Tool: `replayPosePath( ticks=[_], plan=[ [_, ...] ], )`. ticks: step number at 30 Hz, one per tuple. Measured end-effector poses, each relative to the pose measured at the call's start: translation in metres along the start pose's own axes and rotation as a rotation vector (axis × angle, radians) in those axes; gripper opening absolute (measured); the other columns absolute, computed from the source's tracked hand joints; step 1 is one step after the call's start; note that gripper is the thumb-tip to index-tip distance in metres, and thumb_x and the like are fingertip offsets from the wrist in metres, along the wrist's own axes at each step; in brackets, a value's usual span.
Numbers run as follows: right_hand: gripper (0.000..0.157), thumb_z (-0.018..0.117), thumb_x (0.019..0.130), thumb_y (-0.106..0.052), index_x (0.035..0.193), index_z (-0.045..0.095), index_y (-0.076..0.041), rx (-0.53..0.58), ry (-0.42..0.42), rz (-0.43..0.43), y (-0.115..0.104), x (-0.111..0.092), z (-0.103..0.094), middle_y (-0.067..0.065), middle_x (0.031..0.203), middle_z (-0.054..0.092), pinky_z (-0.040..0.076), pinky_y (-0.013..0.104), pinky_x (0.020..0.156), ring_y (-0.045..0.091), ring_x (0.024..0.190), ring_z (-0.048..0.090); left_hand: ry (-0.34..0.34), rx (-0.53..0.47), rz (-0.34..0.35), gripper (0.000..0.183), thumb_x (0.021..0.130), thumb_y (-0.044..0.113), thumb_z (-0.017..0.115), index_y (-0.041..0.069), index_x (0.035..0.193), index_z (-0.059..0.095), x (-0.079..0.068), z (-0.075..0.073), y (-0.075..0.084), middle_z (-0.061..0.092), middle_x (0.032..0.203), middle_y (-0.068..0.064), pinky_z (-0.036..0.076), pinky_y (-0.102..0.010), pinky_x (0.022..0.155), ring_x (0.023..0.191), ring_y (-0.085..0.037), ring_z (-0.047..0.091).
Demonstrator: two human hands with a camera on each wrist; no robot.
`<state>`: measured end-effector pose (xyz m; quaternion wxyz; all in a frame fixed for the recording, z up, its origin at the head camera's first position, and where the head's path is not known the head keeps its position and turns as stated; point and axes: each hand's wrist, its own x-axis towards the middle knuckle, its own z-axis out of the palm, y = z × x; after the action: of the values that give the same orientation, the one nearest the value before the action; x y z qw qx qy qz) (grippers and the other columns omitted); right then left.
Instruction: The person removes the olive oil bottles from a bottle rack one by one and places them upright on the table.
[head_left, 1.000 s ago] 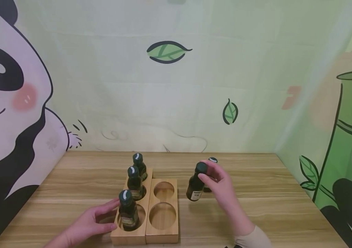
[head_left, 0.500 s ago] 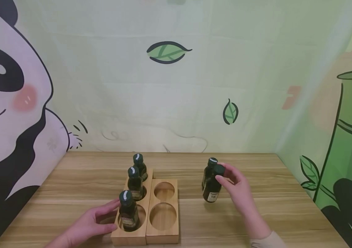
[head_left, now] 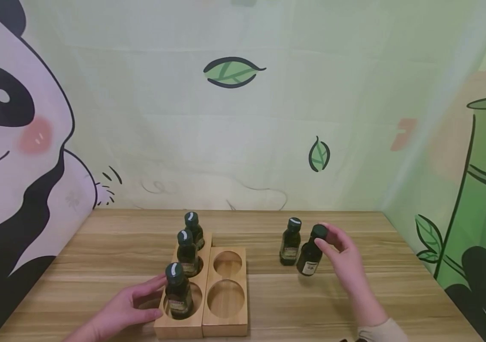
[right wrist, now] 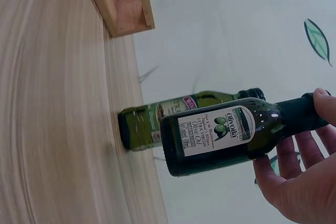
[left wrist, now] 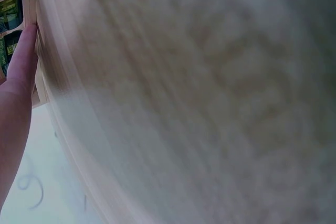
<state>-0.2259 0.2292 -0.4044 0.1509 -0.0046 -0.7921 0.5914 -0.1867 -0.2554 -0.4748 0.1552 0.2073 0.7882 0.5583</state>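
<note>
My right hand (head_left: pixel 343 254) grips a small dark olive oil bottle (right wrist: pixel 220 135) by its cap and neck, label showing. The bottle tilts slightly, its base close over the table. Just left of it a second olive oil bottle (head_left: pixel 290 242) stands upright on the table. My left hand (head_left: pixel 125 304) rests against the left side of a wooden rack (head_left: pixel 178 327), thumb and fingers spread along its edge. In that rack stand a front bottle (head_left: pixel 177 292), a middle bottle (head_left: pixel 188 254) and a back bottle (head_left: pixel 194 232).
Against the rack's right side sits another wooden rack (head_left: pixel 224 327), with two round bare recesses visible. The wood-grain table (head_left: pixel 285 308) ends at a printed cloth backdrop (head_left: pixel 243 142) with panda and leaf drawings.
My right hand has carried its bottle to the right, passing in front of the standing bottle and ending on that bottle's right. The left hand and racks stay put.
</note>
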Motion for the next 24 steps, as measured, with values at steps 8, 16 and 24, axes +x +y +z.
replayPosePath(
  ticks=[8, 16, 24],
  plan=[
    [0.042, 0.073, 0.092, -0.012, 0.132, 0.061, -0.005, -0.011, 0.012, -0.03, 0.008, 0.006, -0.005, 0.002, 0.105, 0.065, 0.045, 0.018, 0.082, 0.005, 0.097, 0.058, 0.01, 0.019, 0.007, 0.067, 0.092, 0.015, 0.071, -0.005, 0.147, 0.04, 0.0, 0.001, 0.0, 0.025, 0.155, -0.029, 0.042, -0.021, 0.096, 0.13, -0.049, 0.043],
    [0.041, 0.068, 0.095, -0.013, 0.134, 0.059, -0.006, -0.037, 0.011, -0.006, 0.016, 0.017, -0.007, 0.009, 0.114, 0.062, 0.043, 0.018, 0.087, 0.008, 0.102, 0.055, -0.003, -0.003, 0.015, 0.066, 0.093, 0.013, 0.069, -0.005, 0.148, 0.037, 0.0, 0.0, 0.001, 0.024, 0.155, -0.031, 0.043, -0.02, 0.094, 0.13, -0.051, 0.042],
    [0.041, 0.067, 0.096, -0.012, 0.136, 0.058, -0.007, -0.024, 0.023, 0.011, 0.023, 0.025, -0.006, 0.011, 0.115, 0.061, 0.043, 0.017, 0.085, 0.01, 0.103, 0.055, -0.012, -0.019, 0.0, 0.066, 0.093, 0.013, 0.069, -0.004, 0.149, 0.037, 0.0, 0.0, 0.0, 0.023, 0.155, -0.031, 0.044, -0.019, 0.094, 0.13, -0.052, 0.04]
  ],
)
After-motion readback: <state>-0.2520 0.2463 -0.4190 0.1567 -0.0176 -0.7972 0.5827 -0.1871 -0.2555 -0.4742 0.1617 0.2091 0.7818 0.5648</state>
